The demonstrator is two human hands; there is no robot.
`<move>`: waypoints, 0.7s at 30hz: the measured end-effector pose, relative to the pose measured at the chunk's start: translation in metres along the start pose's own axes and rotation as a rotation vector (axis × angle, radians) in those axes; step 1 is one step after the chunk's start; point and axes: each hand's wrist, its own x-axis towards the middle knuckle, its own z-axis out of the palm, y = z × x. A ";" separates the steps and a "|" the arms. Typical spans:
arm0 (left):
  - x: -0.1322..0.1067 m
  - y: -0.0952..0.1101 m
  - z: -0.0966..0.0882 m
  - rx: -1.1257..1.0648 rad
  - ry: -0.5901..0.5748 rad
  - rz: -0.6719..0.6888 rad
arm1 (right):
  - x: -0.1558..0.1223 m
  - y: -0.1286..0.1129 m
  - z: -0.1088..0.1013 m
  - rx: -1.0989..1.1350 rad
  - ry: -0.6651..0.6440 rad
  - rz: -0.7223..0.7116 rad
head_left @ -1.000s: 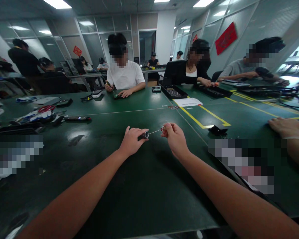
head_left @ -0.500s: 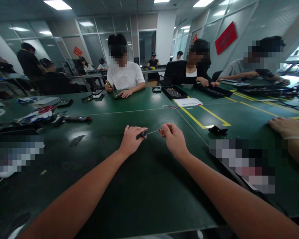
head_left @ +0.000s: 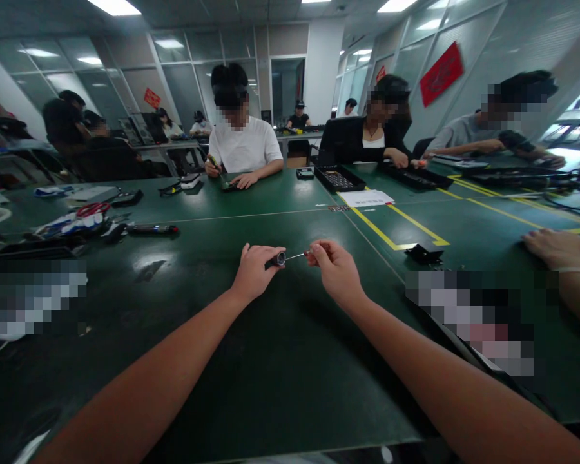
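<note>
My left hand (head_left: 257,270) is closed around a small dark cylinder (head_left: 281,258) whose round, ring-like end faces right. In my right hand (head_left: 336,267) the fingers pinch the reddish handle of a screwdriver (head_left: 297,256). Its thin metal shaft points left, and the tip meets or enters the cylinder's round end; which of the two I cannot tell. Most of the cylinder and of the handle is hidden by my fingers. Both hands are held over the green table (head_left: 270,386).
A black pen-like tool (head_left: 152,229) and a pile of gloves and tools (head_left: 84,219) lie left. A small black part (head_left: 424,253) lies right, near a co-worker's hand (head_left: 555,248). Across the table are black trays (head_left: 339,179), a paper sheet (head_left: 365,198) and co-workers.
My right hand has shifted slightly left with the screwdriver, so less of its shaft shows. My left hand and the cylinder stay in place.
</note>
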 end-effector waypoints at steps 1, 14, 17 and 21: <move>0.000 0.000 0.000 -0.004 0.004 0.005 | -0.001 -0.002 0.000 -0.043 0.013 -0.011; 0.000 0.001 0.000 -0.047 0.036 -0.004 | -0.004 -0.007 0.000 -0.120 0.053 -0.030; 0.000 0.000 0.000 -0.047 0.043 -0.003 | -0.004 -0.007 0.000 -0.144 0.040 -0.048; 0.001 -0.002 0.001 -0.038 0.049 0.001 | -0.003 -0.005 0.000 -0.148 0.032 -0.049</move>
